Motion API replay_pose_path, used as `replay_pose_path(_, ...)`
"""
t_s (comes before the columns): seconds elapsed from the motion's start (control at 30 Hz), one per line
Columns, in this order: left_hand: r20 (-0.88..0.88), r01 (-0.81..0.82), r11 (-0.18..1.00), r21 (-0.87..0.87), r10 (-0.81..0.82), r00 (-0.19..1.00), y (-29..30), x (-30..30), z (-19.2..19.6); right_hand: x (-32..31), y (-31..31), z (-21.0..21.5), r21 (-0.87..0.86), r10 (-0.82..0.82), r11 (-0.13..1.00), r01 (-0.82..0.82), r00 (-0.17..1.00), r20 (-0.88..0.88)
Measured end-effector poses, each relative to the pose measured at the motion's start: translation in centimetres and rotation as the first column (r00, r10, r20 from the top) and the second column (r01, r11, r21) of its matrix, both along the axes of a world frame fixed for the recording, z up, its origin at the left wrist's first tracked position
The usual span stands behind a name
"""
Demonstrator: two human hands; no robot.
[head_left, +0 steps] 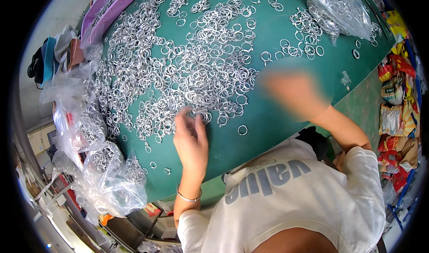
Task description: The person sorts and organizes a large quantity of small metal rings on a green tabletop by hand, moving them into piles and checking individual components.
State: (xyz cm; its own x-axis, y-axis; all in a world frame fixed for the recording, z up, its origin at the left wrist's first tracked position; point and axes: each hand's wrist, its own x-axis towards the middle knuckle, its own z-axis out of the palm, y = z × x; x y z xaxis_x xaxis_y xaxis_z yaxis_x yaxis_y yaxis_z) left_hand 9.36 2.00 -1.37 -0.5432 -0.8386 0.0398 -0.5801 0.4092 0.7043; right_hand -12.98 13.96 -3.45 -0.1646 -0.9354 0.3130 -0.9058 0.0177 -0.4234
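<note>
A broad heap of small silver-coloured metal rings (214, 56) covers much of the green table (263, 128); some have a small stub on the rim. At the heap's near edge is my left hand (191, 139), its fingers bent and its thumb apart from them. The fingertips touch the rings there, and I see nothing clearly held. My right hand (292, 92) is over the table to the right of the heap. It is smeared, so its fingers and anything in them cannot be made out. One loose ring (242, 129) lies between my hands, nearer the table's edge.
A purple bin (105, 12) with more rings stands at the far left. Clear plastic bags of rings lie at the left edge (116, 186) and far right (339, 12). A smaller ring group (306, 27) lies beside the right bag. Colourful packages (397, 119) line the right side.
</note>
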Motion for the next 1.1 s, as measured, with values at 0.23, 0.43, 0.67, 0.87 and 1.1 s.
replay_pose_path(0.23,0.074,0.335,0.942,-0.021,-0.333,0.940,3.4,-0.3,-0.2,-0.9,-0.2,-1.4,-0.162,0.043,0.986,-0.027,0.995,0.095)
replay_pose_path(0.43,0.127,0.396,0.917,-0.052,-0.387,0.913,4.6,-0.7,-1.2,-0.5,-0.8,-0.5,-0.061,0.002,0.998,-0.004,1.000,-0.031)
replay_pose_path(0.67,0.071,0.333,0.942,0.026,-0.334,0.940,4.5,-0.8,-1.1,-1.8,-0.4,0.2,-0.015,-0.130,0.991,0.132,0.986,0.103)
replay_pose_path(0.87,0.049,0.342,0.939,0.023,-0.343,0.938,4.2,-0.5,-1.4,-0.8,-0.6,-0.2,0.050,-0.076,0.996,0.074,0.996,0.037)
replay_pose_path(1.1,-0.441,0.319,0.362,0.876,0.331,0.835,2.6,-0.1,-0.9,-2.0,0.0,0.8,0.058,-0.145,0.988,0.140,0.985,0.093)
